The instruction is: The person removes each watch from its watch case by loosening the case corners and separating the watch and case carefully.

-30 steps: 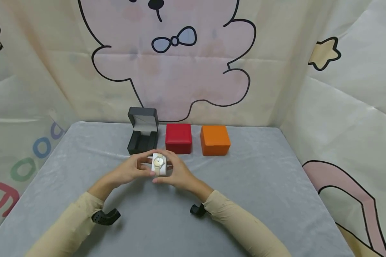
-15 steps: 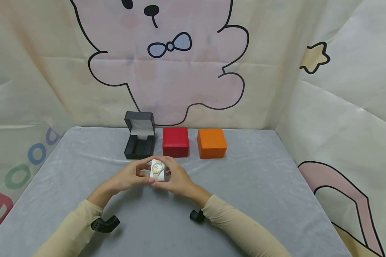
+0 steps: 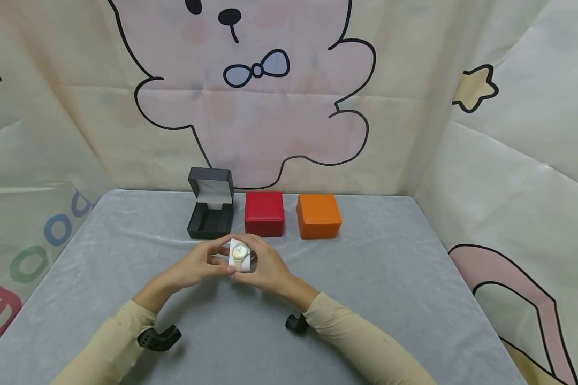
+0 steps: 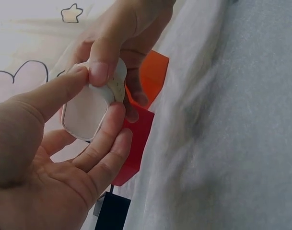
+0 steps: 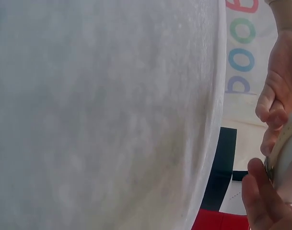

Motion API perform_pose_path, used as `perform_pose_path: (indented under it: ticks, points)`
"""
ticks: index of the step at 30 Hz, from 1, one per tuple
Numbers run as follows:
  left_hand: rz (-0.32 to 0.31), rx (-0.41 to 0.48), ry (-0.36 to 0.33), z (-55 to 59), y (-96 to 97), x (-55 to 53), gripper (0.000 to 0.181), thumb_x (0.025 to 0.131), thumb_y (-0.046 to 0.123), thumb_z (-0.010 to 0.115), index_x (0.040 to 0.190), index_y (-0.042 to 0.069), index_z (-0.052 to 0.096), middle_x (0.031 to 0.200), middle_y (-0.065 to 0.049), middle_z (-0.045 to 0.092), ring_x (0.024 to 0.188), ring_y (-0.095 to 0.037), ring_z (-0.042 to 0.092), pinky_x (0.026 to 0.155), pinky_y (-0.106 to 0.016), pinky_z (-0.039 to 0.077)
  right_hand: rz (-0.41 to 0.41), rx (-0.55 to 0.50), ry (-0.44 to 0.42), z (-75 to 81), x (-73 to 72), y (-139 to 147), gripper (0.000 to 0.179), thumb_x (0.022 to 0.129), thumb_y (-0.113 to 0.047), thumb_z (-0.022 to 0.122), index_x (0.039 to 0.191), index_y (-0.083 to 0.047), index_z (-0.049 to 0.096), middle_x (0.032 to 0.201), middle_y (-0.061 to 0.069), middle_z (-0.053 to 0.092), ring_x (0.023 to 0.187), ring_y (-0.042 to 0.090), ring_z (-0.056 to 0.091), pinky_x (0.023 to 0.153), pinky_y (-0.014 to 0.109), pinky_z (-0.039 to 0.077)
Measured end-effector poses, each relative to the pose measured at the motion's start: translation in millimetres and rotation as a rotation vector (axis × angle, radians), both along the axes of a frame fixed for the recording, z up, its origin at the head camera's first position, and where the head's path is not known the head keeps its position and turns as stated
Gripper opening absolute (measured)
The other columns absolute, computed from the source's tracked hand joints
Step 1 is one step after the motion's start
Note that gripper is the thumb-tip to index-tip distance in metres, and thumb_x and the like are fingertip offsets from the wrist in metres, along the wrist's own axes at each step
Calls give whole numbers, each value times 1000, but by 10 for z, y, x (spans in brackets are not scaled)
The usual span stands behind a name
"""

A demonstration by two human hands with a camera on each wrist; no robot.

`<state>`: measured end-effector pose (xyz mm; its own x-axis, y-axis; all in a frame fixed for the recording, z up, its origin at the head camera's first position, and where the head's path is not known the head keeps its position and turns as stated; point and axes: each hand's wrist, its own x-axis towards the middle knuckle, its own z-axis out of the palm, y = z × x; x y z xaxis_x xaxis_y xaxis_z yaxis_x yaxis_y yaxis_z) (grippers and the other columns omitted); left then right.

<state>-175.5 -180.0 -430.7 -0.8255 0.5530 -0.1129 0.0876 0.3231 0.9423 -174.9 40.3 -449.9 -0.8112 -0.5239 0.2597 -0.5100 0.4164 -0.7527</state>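
A wristwatch [image 3: 240,252] with a round face and cream strap is wrapped around a white watch cushion [image 3: 246,265], raised over the table between both hands. My left hand [image 3: 196,266] grips the cushion from the left, thumb and fingers around its flat end. From the right, my right hand [image 3: 271,269] holds the other side, its thumb below and its fingers along the top. In the left wrist view the cushion's smooth pale end [image 4: 85,115] faces the camera, and the strap [image 4: 117,89] runs around its middle. The right wrist view shows only part of the cushion [image 5: 288,165].
Behind the hands, a black watch box [image 3: 211,219] stands with its lid raised, showing a pale lining. A closed red box [image 3: 264,215] and a closed orange box [image 3: 319,216] stand to its right. Grey cloth [image 3: 366,278] covers the table, with printed curtains around it.
The head view has tilted slightly, so the whole scene sits lower. Both hands have come slightly nearer with the watch and cushion, which have turned a little between the fingers.
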Motion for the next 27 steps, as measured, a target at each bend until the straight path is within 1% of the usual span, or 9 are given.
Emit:
perform_pose_path:
  ticks: [2,6,9,13,18,21,23,27]
  points:
    - [4,7,6,3,-10,3,82,91,22,77,159,12,32,135,-20,59,96,-21,71,83,-29,56,33,-21,-15,7,-21,5,74,84,-21,81,150,-23,47,146,0,53,107,11,58,85,27,58]
    - [3,27,8,-16,-38,7,81,91,20,76,159,13,32,137,-21,58,98,-23,71,84,-29,56,86,-49,-55,22,-55,16,73,86,-18,80,151,-23,46,144,1,53,99,9,59,80,24,59]
    - [-3,39,2,-34,-52,5,81,92,20,76,159,12,32,137,-24,57,96,-23,72,84,-28,56,106,-57,-82,27,-66,23,74,86,-18,80,152,-25,46,145,2,51,101,10,59,79,23,59]
    - [-7,48,-1,-37,-57,2,82,91,20,76,159,11,31,138,-24,55,94,-23,72,84,-28,57,124,-75,-116,17,-83,31,76,85,-13,79,152,-28,45,146,1,49,106,11,56,79,24,59]
    - [-13,62,-4,-26,-67,4,82,92,18,76,160,11,30,139,-24,54,96,-30,72,84,-27,57,150,-120,-163,13,-97,46,76,85,-9,78,151,-30,45,146,0,48,99,14,60,78,26,60]
    - [-24,71,-6,-27,-75,4,82,92,16,75,160,12,30,139,-24,54,96,-27,72,84,-27,57,161,-135,-171,14,-102,54,74,84,-9,78,149,-28,46,148,0,46,90,15,62,75,28,60]
    - [-30,76,-7,-29,-78,1,82,92,16,75,160,12,30,137,-24,55,95,-24,72,83,-27,57,166,-141,-167,13,-106,60,73,84,-9,80,148,-25,47,147,0,47,87,13,62,74,28,60]
    - [-33,84,-25,-45,-85,2,81,91,15,76,158,12,32,132,-23,57,93,-27,72,82,-27,57,164,-151,-172,-1,-109,75,74,81,-10,84,146,-19,49,143,2,53,81,10,62,73,26,59]
